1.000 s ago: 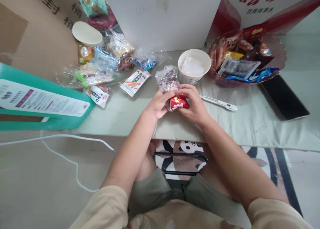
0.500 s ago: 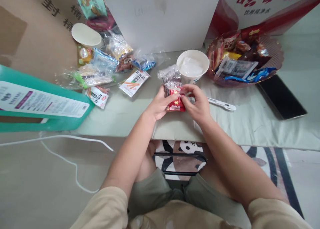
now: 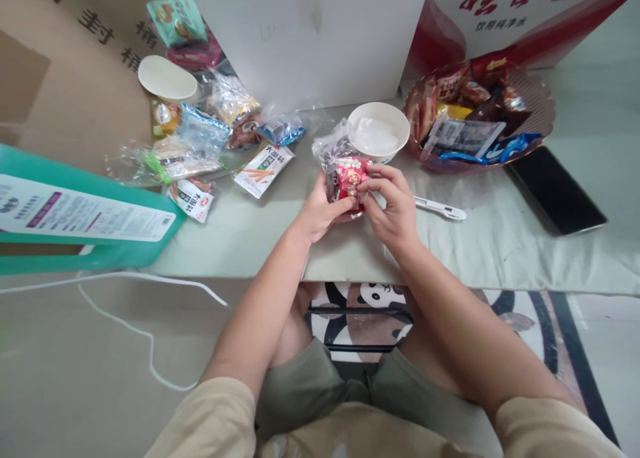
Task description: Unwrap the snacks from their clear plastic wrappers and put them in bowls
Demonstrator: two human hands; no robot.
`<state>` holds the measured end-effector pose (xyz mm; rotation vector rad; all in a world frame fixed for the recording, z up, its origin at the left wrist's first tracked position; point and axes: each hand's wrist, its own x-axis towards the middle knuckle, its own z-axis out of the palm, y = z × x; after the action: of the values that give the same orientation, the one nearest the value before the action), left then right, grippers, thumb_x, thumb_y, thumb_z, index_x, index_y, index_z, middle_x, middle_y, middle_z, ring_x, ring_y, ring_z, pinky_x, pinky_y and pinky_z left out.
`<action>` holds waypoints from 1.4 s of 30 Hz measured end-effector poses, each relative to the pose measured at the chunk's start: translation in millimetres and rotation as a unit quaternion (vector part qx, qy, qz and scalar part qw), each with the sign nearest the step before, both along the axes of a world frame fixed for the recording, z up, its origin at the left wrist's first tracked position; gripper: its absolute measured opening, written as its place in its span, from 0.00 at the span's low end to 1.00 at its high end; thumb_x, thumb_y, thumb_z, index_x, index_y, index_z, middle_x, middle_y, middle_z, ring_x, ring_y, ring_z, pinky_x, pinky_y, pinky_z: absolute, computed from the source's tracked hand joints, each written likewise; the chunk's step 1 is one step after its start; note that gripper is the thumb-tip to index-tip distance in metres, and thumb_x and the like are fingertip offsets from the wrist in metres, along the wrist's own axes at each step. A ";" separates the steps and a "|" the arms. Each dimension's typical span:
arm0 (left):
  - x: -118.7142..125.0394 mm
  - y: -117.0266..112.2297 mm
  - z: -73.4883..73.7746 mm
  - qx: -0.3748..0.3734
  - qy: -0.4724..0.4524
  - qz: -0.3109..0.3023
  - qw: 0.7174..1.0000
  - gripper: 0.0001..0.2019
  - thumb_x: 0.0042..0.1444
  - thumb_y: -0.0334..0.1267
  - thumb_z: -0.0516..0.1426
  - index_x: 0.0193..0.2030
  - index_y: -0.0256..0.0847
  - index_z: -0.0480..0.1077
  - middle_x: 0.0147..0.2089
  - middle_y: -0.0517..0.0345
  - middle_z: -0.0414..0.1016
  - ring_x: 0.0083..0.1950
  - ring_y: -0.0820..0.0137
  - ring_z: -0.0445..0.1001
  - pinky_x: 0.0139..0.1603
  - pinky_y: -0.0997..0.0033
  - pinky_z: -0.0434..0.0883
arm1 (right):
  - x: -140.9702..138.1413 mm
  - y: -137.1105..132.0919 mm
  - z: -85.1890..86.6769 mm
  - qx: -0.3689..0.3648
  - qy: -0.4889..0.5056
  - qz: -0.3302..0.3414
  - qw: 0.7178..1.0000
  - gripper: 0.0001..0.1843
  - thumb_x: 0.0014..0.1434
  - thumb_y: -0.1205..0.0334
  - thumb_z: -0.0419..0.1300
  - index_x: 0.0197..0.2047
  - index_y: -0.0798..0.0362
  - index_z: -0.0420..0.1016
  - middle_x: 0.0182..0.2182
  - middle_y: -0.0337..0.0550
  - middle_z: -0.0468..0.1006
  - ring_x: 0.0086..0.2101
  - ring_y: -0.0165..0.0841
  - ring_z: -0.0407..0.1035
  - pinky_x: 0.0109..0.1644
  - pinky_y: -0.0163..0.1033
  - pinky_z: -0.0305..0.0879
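Near the front edge of the table, my left hand (image 3: 321, 210) is closed around a small red snack packet (image 3: 351, 174), its thumb lying across the lower part. My right hand (image 3: 391, 205) pinches the packet's right side between thumb and fingertips. Under and behind the packet, dark contents show in a clear plastic bag (image 3: 332, 143); whether the left fingers also hold this bag is hidden. A paper cup (image 3: 379, 133) with white, translucent material inside stands just behind the hands. To the right of my right hand lies a white utility knife (image 3: 441, 209).
A scalloped bowl (image 3: 544, 121) of wrapped snacks and a black phone (image 3: 557, 190) are on the right. Several snack packets lie left, including a white one (image 3: 264, 171), beside a tipped paper cup (image 3: 167, 78). A green container (image 3: 150, 226) stands at far left; boxes line the back.
The red packet has tilted and risen slightly in my hands, showing more of its upper part. My right fingers have shifted along its side. The whole view has moved a little.
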<state>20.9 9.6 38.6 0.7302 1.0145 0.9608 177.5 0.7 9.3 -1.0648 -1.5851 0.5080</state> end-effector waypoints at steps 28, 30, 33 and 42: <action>-16.5 -11.5 2.6 -0.159 -0.070 -0.041 0.984 0.08 0.58 0.42 0.63 0.38 0.39 0.76 0.31 0.56 0.81 0.32 0.68 0.81 0.33 0.70 0.79 | 4.8 -9.3 -8.6 0.056 -0.129 0.135 0.981 0.20 0.62 0.60 0.63 0.56 0.34 0.80 0.67 0.43 0.66 0.66 0.48 0.63 0.70 0.62 0.63; -12.5 -14.2 1.5 -0.175 -0.089 -0.033 0.980 0.09 0.60 0.42 0.61 0.37 0.39 0.76 0.31 0.56 0.80 0.31 0.68 0.80 0.32 0.71 0.78 | 3.8 -9.9 -9.2 0.081 -0.122 0.136 0.980 0.18 0.65 0.62 0.60 0.55 0.35 0.81 0.65 0.44 0.69 0.64 0.45 0.66 0.67 0.59 0.67; -9.1 -15.9 1.3 -0.163 -0.116 -0.020 0.980 0.07 0.57 0.40 0.62 0.36 0.38 0.75 0.28 0.57 0.77 0.28 0.71 0.76 0.28 0.73 0.74 | 1.6 -10.5 -10.3 0.078 -0.112 0.140 0.981 0.14 0.66 0.57 0.62 0.53 0.39 0.82 0.64 0.47 0.71 0.62 0.44 0.69 0.63 0.56 0.72; -9.3 -14.4 9.1 -0.074 -0.142 0.068 0.985 0.15 0.46 0.33 0.64 0.43 0.40 0.73 0.34 0.62 0.78 0.32 0.74 0.76 0.32 0.76 0.72 | -5.3 -6.9 -12.3 0.034 -0.079 0.167 0.982 0.12 0.67 0.52 0.62 0.50 0.38 0.85 0.61 0.44 0.74 0.61 0.42 0.71 0.67 0.55 0.69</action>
<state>11.6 -4.8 47.6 0.3906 0.8798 1.0615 172.2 -6.2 -3.0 -0.8051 -1.9228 0.5994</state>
